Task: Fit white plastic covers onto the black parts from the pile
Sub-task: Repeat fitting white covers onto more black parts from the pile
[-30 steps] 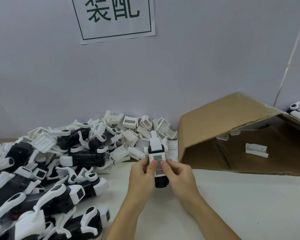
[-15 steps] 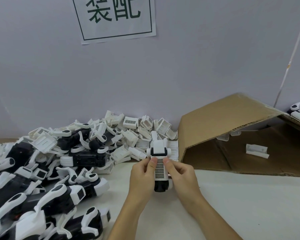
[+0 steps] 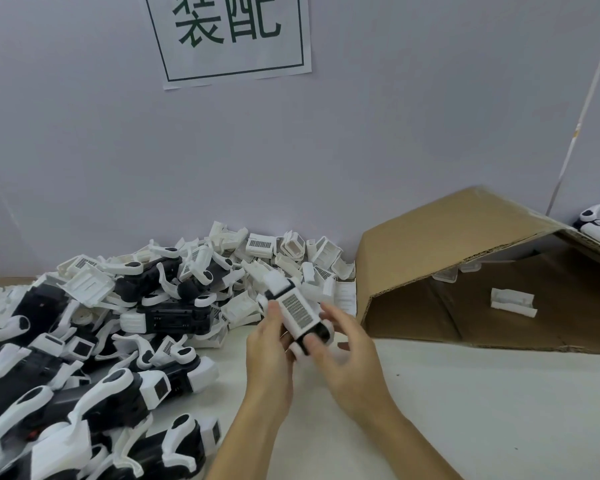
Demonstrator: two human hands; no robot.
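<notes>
Pile (image 3: 118,323) left, cardboard box (image 3: 465,258) right, hands between

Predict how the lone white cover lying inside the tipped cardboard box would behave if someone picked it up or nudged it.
The white cover looks like a thin moulded plastic shell, so it is probably light and fairly stiff. Its blocky shape, resting flat on the cardboard box, suggests it would slide, not roll. Its thin edges might flex or crack if squeezed hard.

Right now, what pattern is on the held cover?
A dark dotted grid on the white cover, head view.
</notes>
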